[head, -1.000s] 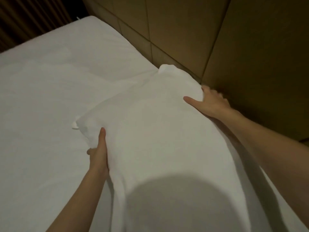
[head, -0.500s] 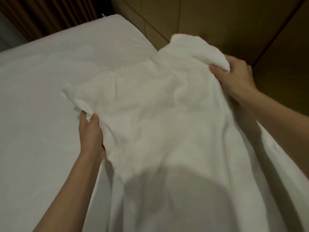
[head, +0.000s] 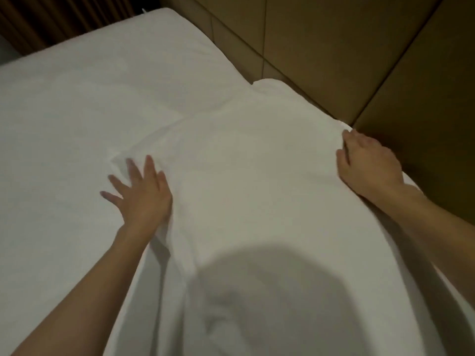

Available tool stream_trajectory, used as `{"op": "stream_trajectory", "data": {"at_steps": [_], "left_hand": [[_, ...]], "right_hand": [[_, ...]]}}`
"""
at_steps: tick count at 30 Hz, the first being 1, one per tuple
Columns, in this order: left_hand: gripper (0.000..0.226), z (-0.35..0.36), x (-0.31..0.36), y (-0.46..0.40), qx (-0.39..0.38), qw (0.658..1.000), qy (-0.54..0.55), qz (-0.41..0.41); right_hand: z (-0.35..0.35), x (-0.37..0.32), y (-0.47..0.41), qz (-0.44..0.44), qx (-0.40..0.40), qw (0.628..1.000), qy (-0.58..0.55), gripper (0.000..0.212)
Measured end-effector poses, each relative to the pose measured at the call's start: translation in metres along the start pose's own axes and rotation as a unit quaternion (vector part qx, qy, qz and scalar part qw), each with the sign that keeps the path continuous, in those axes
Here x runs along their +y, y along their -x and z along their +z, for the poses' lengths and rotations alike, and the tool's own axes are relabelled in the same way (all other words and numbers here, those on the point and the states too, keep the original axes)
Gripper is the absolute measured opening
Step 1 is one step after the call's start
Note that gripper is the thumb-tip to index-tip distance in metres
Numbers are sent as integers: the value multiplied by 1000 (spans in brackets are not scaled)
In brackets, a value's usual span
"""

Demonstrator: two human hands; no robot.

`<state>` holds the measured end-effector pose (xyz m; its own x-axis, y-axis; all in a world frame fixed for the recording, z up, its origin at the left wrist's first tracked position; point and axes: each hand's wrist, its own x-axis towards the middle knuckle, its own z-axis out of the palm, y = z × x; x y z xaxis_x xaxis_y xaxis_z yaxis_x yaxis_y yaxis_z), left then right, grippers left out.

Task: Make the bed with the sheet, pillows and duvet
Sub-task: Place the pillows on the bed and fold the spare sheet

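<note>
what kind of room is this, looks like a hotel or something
Most likely a bedroom, possibly a hotel room. A bed with a plain white sheet fills the view, a white pillow lies at its head, and a padded panelled headboard wall rises behind it.

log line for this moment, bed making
step: settle pillow on bed | left hand: flat, on pillow edge | right hand: on far edge | duvet: not seen

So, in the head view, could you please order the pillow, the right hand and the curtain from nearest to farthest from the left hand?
From the left hand:
1. Pillow, touching its left edge.
2. Right hand, across the pillow by the headboard.
3. Curtain, far upper left beyond the bed.
</note>
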<state>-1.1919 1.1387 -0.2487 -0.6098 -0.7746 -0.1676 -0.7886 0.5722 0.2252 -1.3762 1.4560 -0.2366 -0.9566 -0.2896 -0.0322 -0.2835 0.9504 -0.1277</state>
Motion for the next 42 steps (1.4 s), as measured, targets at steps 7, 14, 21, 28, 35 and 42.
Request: {"op": "stream_trajectory", "data": {"at_steps": [7, 14, 21, 28, 35, 42], "left_hand": [[56, 32, 63, 171, -16, 903, -15, 430], [64, 44, 62, 272, -89, 895, -16, 438], [72, 55, 44, 358, -110, 783, -102, 603], [35, 40, 11, 393, -243, 754, 139, 594], [61, 37, 12, 401, -200, 746, -160, 615], [50, 13, 7, 431, -432, 745, -164, 480]], "right_hand": [[4, 5, 144, -49, -66, 996, -17, 69], [7, 96, 241, 97, -47, 994, -16, 60], [38, 115, 357, 472, -79, 798, -367, 63], [24, 38, 420, 474, 18, 547, -690, 38], [13, 51, 447, 524, 52, 568, -633, 34], [-27, 35, 463, 455, -84, 749, -474, 48]]}}
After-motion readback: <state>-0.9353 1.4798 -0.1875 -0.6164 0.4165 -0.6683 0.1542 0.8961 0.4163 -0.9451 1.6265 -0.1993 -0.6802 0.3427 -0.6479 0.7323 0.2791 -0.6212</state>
